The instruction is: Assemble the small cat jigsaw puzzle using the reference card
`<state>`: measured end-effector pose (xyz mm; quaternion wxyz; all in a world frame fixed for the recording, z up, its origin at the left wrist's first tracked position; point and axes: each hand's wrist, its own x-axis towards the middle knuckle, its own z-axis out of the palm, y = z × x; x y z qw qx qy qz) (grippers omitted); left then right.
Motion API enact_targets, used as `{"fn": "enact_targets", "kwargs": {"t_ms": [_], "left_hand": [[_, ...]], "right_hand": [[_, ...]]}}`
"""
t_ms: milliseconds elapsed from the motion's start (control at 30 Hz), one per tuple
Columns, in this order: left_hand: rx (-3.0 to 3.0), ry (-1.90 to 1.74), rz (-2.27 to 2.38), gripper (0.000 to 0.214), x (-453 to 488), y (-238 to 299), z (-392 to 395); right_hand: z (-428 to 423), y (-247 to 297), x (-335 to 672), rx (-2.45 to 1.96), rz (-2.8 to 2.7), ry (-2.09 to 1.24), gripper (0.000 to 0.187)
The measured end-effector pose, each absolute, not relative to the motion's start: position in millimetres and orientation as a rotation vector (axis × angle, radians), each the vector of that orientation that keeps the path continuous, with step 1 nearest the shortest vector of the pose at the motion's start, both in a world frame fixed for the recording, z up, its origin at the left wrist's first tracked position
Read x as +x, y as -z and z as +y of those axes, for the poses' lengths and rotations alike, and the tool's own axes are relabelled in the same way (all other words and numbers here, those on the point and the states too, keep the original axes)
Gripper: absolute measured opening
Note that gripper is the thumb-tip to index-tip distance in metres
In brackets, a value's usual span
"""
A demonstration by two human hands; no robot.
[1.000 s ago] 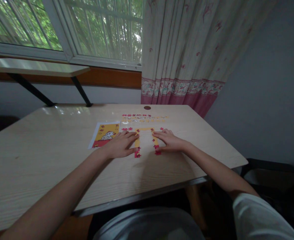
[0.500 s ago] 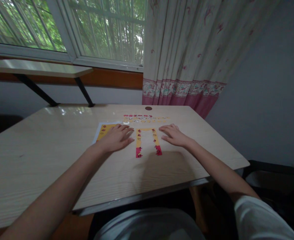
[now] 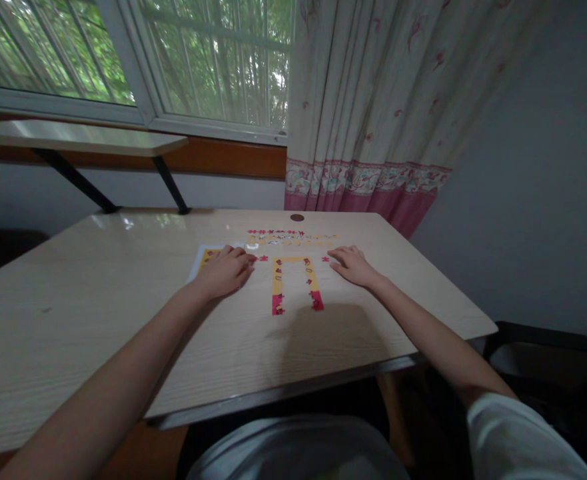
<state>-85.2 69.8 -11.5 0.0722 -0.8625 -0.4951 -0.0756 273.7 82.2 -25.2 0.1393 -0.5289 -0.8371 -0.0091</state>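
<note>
An arch of joined yellow and red puzzle pieces (image 3: pixel 294 280) lies flat on the wooden table (image 3: pixel 98 313). My left hand (image 3: pixel 223 271) rests palm down to its left, fingers loosely curled over a picture sheet (image 3: pixel 202 257) and near a small red loose piece (image 3: pixel 262 257). My right hand (image 3: pixel 353 265) lies flat to the arch's right, fingers stretched toward another red loose piece (image 3: pixel 325 258). Neither hand holds anything that I can see. A row of loose pieces (image 3: pixel 290 237) lies beyond the arch.
A round cable hole (image 3: pixel 297 217) sits near the table's far edge. Behind are a window (image 3: pixel 183 60), a wall shelf on black brackets (image 3: pixel 78 137) and a floral curtain (image 3: pixel 373 113). A dark chair (image 3: pixel 548 347) stands at the right.
Both hands have drawn apart from the arch's two legs, which they were pressing a second ago, and moved outward and farther up the table. The arch now lies uncovered.
</note>
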Motion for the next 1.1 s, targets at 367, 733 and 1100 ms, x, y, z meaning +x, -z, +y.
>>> {"fn": "enact_targets", "kwargs": {"t_ms": [367, 733, 1100], "left_hand": [[-2.659, 0.201, -1.431, 0.042, -77.4, 11.7, 64.7], [-2.628, 0.319, -1.421, 0.045, -77.9, 17.2, 70.0], [-2.722, 0.376, -1.29, 0.042, -77.6, 11.7, 67.8]], "right_hand": [[81.8, 27.0, 273.8, -1.493, -2.412, 0.001, 0.039], [81.6, 24.9, 272.5, -1.486, -2.45, -0.002, 0.034], [80.8, 22.5, 266.1, -1.532, -2.331, 0.021, 0.026]]}}
